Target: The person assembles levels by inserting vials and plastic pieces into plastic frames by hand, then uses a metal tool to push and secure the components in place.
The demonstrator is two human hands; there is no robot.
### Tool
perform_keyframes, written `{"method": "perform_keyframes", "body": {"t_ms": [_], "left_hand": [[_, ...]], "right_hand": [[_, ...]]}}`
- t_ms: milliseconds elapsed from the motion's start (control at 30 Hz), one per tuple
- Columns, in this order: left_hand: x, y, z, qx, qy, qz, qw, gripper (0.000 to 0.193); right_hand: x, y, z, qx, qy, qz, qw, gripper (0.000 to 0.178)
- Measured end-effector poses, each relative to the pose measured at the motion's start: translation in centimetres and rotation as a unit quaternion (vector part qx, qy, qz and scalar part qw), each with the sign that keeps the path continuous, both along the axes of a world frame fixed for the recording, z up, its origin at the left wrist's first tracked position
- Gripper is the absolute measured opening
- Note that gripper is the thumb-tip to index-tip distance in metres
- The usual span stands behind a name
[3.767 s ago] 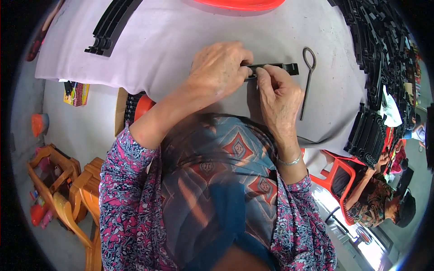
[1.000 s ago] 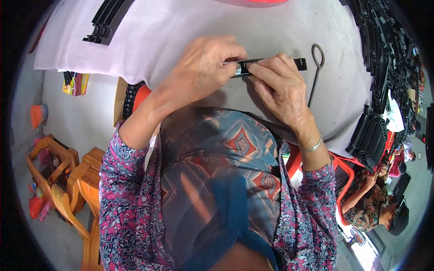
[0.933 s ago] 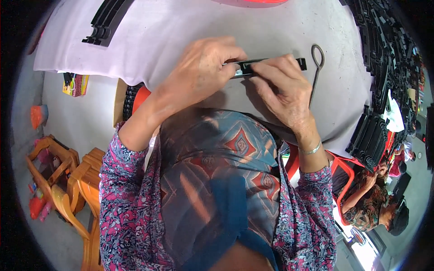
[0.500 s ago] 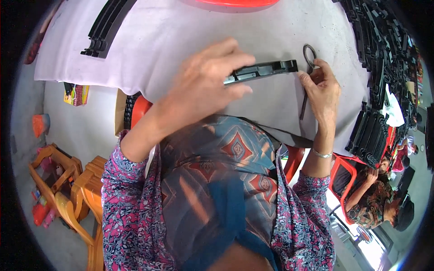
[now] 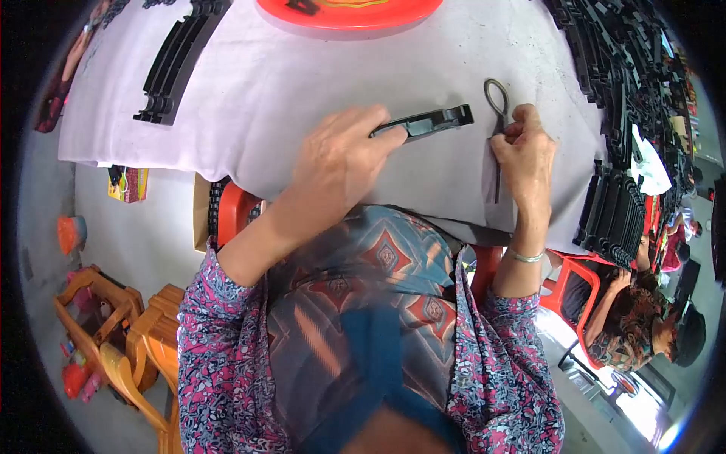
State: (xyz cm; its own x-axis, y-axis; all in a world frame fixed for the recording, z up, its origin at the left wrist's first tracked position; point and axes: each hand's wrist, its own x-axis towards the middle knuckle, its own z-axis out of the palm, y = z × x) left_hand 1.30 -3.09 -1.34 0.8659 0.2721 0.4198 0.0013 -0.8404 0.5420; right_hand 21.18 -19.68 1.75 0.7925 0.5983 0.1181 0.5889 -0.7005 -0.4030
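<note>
My left hand [image 5: 340, 155] grips one end of a short, slightly curved black plastic part [image 5: 435, 123] between thumb and fingers. The part's free end points right, above the cloth-covered table. To its right, my right hand [image 5: 527, 151] is closed, thumb against the bent fingers, on a thin dark metal tool with a looped handle [image 5: 495, 92]. The loop sticks out beyond the fingers, and a thin shaft runs down beside the thumb. The grip partly hides the tool's middle. A gap separates the part from the tool.
Joined black strips [image 5: 178, 64] lie at the far left of the pale tablecloth [image 5: 257, 83]. A red plate [image 5: 355, 28] stands at the far edge. Stacked black parts [image 5: 611, 216] and a large heap [image 5: 605, 68] line the right side. Another person [image 5: 635, 325] sits beyond, right.
The black part in my left hand has drawn back from my right hand, leaving a wider gap. My right hand and the looped tool have shifted slightly left. The view has tilted, showing more plate.
</note>
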Motion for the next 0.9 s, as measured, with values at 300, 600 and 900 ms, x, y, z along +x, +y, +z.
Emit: {"method": "perform_keyframes", "body": {"t_ms": [300,600,900], "left_hand": [[0.3,0.0,-0.4,0.038,-0.041,0.003,0.998,0.018],[0.3,0.1,-0.1,0.037,-0.024,-0.003,0.999,0.016],[0.5,0.2,-0.8,0.049,-0.037,0.006,0.998,0.016]], "right_hand": [[-0.5,-0.1,-0.7,-0.059,-0.001,0.004,0.998,0.032],[2.1,-3.0,-1.6,0.166,0.234,0.05,0.957,0.026],[-2.1,1.8,3.4,0.524,0.556,0.138,0.631,0.034]]}}
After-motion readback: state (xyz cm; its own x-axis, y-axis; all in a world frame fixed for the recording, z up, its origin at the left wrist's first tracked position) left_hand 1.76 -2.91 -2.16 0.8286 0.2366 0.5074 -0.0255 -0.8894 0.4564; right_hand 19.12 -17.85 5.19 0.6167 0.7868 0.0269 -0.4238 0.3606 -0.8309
